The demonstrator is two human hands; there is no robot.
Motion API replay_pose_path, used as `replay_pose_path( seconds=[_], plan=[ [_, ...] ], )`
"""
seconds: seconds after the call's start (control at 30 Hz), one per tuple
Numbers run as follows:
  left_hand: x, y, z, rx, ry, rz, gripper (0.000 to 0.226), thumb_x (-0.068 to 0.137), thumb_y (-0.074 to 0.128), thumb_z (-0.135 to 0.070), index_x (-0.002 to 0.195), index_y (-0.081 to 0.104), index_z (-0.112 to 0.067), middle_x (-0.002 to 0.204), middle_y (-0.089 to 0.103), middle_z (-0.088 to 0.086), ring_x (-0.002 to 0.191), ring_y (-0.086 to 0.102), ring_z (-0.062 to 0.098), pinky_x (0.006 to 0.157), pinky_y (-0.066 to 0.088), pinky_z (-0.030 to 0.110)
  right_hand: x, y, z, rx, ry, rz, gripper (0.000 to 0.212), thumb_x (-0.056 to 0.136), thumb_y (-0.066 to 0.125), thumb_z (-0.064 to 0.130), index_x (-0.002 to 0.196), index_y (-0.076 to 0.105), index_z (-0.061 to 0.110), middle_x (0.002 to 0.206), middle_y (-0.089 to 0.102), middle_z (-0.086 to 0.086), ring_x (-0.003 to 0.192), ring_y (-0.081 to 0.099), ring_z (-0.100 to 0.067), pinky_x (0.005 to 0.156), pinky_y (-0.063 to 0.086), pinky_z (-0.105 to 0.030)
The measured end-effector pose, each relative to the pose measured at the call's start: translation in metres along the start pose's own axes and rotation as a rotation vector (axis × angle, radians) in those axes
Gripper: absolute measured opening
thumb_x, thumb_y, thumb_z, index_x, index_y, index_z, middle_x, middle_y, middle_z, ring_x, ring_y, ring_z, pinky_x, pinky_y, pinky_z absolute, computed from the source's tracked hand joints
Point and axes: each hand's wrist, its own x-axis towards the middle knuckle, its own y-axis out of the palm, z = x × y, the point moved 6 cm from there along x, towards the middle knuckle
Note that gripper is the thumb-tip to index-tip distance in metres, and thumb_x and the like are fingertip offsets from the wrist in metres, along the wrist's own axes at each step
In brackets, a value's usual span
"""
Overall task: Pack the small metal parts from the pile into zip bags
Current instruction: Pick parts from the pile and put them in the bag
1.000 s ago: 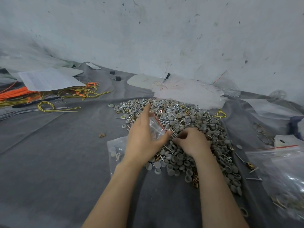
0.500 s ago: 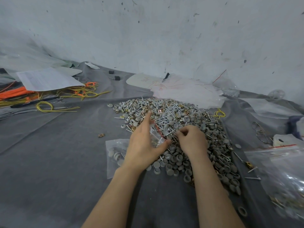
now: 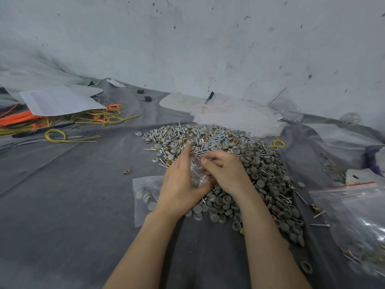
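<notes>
A large pile point(image 3: 245, 163) of silver screws, grey round caps and brass clips lies on the grey cloth. My left hand point(image 3: 179, 184) holds a small clear zip bag point(image 3: 196, 174) upright over the pile's near-left edge; a few small parts show inside it. My right hand point(image 3: 227, 174) is at the bag's mouth, thumb and fingers pinched together against the plastic. What the fingers pinch cannot be made out. A second zip bag point(image 3: 145, 197) with grey caps lies flat beneath my left hand.
A big red-striped zip bag point(image 3: 354, 222) with parts lies at the right. Yellow and orange wires point(image 3: 62, 126) and a paper sheet point(image 3: 58, 101) sit at the left. Flat plastic bags point(image 3: 239, 115) are stacked behind the pile, by the wall. Loose screws lie near the right bag.
My right hand rose from the pile and came to the mouth of the bag held in my left hand. The left hand kept the bag nearly still.
</notes>
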Motion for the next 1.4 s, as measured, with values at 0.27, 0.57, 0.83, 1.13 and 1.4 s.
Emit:
replay_pose_path(
  seconds=[0.27, 0.57, 0.83, 1.13, 1.4],
  plan=[
    [0.0, 0.0, 0.0, 0.014, -0.004, -0.005, 0.101, 0.074, 0.073, -0.049, 0.15, 0.009, -0.029, 0.136, 0.046, -0.007, 0.124, 0.043, 0.014, 0.101, 0.043, 0.04, -0.001, -0.034, -0.036, -0.66, 0.323, -0.19, 0.026, 0.088, 0.061, 0.039, 0.107, 0.07, 0.025, 0.116, 0.065, -0.002, 0.114, 0.055, -0.027, 0.099, 0.043, -0.044],
    [-0.001, -0.002, -0.001, 0.016, 0.0, -0.015, 0.101, 0.074, 0.074, -0.05, 0.15, 0.01, -0.031, 0.134, 0.046, -0.009, 0.123, 0.045, 0.014, 0.1, 0.044, 0.04, -0.001, -0.034, -0.036, -0.515, 0.309, -0.308, 0.015, 0.091, 0.061, 0.034, 0.095, 0.068, 0.021, 0.101, 0.067, -0.002, 0.105, 0.058, -0.026, 0.093, 0.045, -0.041],
    [-0.001, -0.001, -0.001, 0.003, 0.0, -0.004, 0.101, 0.075, 0.074, -0.047, 0.151, 0.011, -0.025, 0.135, 0.045, -0.008, 0.124, 0.043, 0.013, 0.103, 0.041, 0.038, 0.0, -0.027, -0.015, 0.108, 0.097, -0.328, 0.026, 0.09, 0.062, 0.021, 0.115, 0.056, 0.025, 0.079, 0.068, 0.011, 0.07, 0.059, 0.004, 0.058, 0.039, -0.009],
    [-0.001, -0.001, -0.002, 0.017, 0.014, -0.013, 0.1, 0.075, 0.073, -0.044, 0.151, 0.012, -0.023, 0.135, 0.047, -0.005, 0.124, 0.044, 0.013, 0.103, 0.038, 0.032, 0.0, -0.015, -0.003, -0.11, -0.008, -0.18, 0.007, 0.09, 0.061, 0.025, 0.088, 0.066, 0.028, 0.069, 0.07, 0.012, 0.067, 0.064, 0.002, 0.059, 0.044, -0.009],
    [-0.001, -0.001, -0.002, 0.029, 0.009, -0.01, 0.103, 0.074, 0.072, -0.05, 0.151, 0.009, -0.027, 0.136, 0.046, -0.007, 0.124, 0.044, 0.013, 0.102, 0.042, 0.039, -0.002, -0.031, -0.038, -0.691, 0.376, -0.182, 0.032, 0.087, 0.061, 0.045, 0.11, 0.068, 0.023, 0.117, 0.064, -0.004, 0.117, 0.052, -0.029, 0.1, 0.042, -0.043]
  ],
)
